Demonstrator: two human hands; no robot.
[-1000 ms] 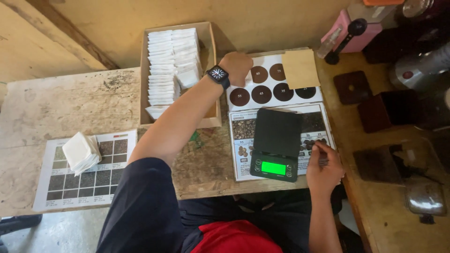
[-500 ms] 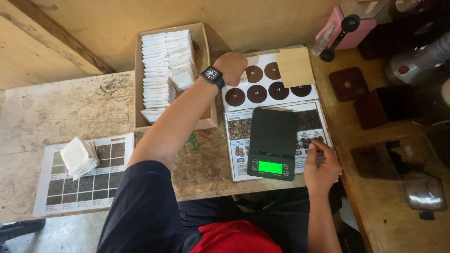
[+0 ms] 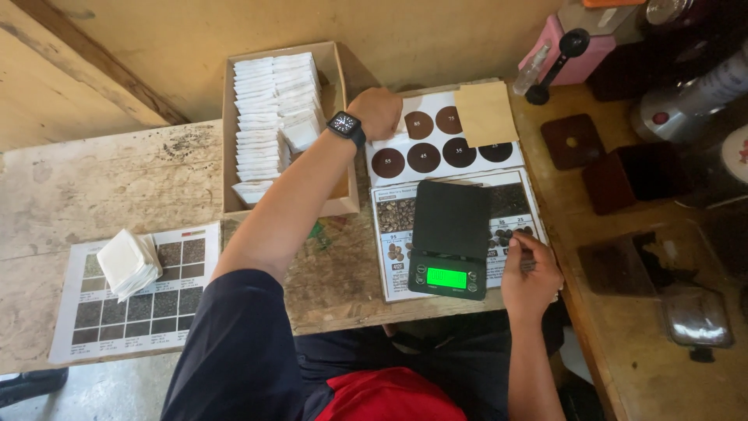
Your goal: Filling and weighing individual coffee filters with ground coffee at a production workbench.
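The person's left hand (image 3: 379,111) is stretched far across the table (image 3: 93,183), resting with curled fingers on the near-left corner of a white colour chart (image 3: 444,136) printed with dark brown discs. Whether that grip pinches the sheet's edge or merely presses on it cannot be told, since the knuckles hide the fingertips. A black wristwatch (image 3: 345,125) sits on that wrist.

Compared with the earlier pictures the left hand has barely moved; it stays at the same corner of the chart, just right of the cardboard box (image 3: 331,204) packed with rows of white sachets (image 3: 273,109). The main difference is slight: the view has drifted a little, and the right hand (image 3: 530,273) has settled close against the right edge of the black digital scale (image 3: 452,238), whose green display is lit. Its fingers are closed round a small dark object, too small to identify, held just beside the scale over a second chart showing coffee beans (image 3: 393,214).

A tan paper square (image 3: 485,113) lies on the far-right part of the disc chart. To the near left, a loose stack of white sachets (image 3: 129,263) rests on a printed grid sheet (image 3: 101,312) of grey and brown squares. The scale's platform is bare, so nothing is being weighed at this moment.
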